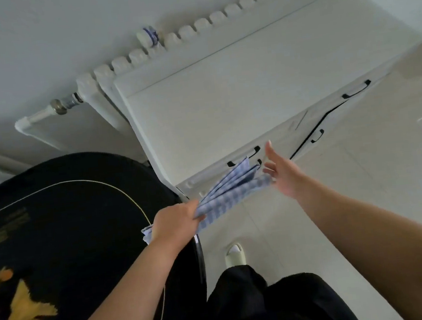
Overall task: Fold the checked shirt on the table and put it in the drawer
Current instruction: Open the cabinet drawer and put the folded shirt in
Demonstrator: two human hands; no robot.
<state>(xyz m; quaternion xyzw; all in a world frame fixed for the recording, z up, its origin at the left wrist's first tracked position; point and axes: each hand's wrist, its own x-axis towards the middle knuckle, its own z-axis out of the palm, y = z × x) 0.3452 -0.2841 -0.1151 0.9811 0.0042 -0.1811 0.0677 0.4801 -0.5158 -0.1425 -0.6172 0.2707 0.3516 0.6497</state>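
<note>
The folded blue-and-white checked shirt [230, 191] hangs in the air between the black table and the white chest of drawers. My left hand [177, 222] grips its near end, fingers closed around the cloth. My right hand [282, 174] is open, fingers spread, beside the shirt's far end and just in front of the chest's drawer fronts [303, 125]. The drawers have black handles [243, 156]; whether the nearest one is pulled out I cannot tell, as the shirt covers it.
A black oval table [62, 229] with gold trim and a yellow flower design fills the lower left. A white radiator [189, 28] runs along the wall behind the chest. The white chest top [260, 70] is bare. Pale floor tiles [376, 167] lie to the right; my slippered foot [235, 254] stands below.
</note>
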